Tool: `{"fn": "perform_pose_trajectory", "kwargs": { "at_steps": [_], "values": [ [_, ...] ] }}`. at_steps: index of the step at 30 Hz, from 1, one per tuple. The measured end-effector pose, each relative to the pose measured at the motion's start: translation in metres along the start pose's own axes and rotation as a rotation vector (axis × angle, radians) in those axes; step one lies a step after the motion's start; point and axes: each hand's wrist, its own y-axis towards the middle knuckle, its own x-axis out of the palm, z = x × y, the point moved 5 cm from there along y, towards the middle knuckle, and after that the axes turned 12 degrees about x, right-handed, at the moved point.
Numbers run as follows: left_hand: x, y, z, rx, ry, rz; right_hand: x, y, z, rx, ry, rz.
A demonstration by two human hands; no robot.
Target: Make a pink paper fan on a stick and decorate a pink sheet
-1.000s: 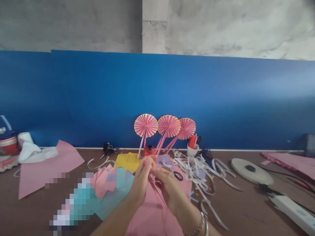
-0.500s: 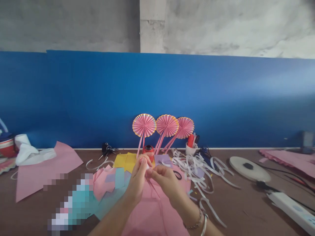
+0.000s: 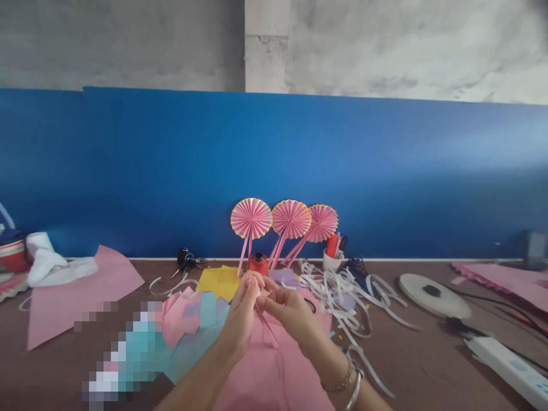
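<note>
Close together above a pink paper sheet [image 3: 261, 377], my left hand [image 3: 245, 305] and my right hand [image 3: 287, 311] are both closed, fingertips nearly meeting. Between them is a small pink piece of paper, mostly hidden by my fingers. A narrow pink paper strip [image 3: 269, 332] hangs down from it over the sheet. My right thumb and forefinger pinch at the piece from the right, while my left fingers wrap round its upper side. Just beyond my hands stands a red round container [image 3: 258, 264] with a dark top.
Three round pleated pink paper fans [image 3: 251, 218] lean on the blue partition [image 3: 171, 171]. Tangled white strips [image 3: 342, 294] lie right of my hands, near a white cup [image 3: 332, 261] of pens. Coloured paper pieces [image 3: 180, 319] are on the left. A power strip [image 3: 505, 359] lies far right.
My fingers have shifted slightly around the small pink piece, with my left fingertips now folded lower over it. The hanging strip has swung a little. Everything else stays put.
</note>
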Motion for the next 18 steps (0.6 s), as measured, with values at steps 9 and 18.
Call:
{"fn": "perform_pose_trajectory", "kwargs": {
  "at_steps": [9, 18],
  "values": [
    [0.002, 0.0, 0.001, -0.084, -0.277, 0.014, -0.002, 0.002, -0.001, -0.103, -0.182, 0.162],
    [-0.01, 0.011, 0.009, 0.005, 0.165, 0.022, -0.003, 0.002, -0.01, -0.198, -0.12, 0.019]
  ]
}}
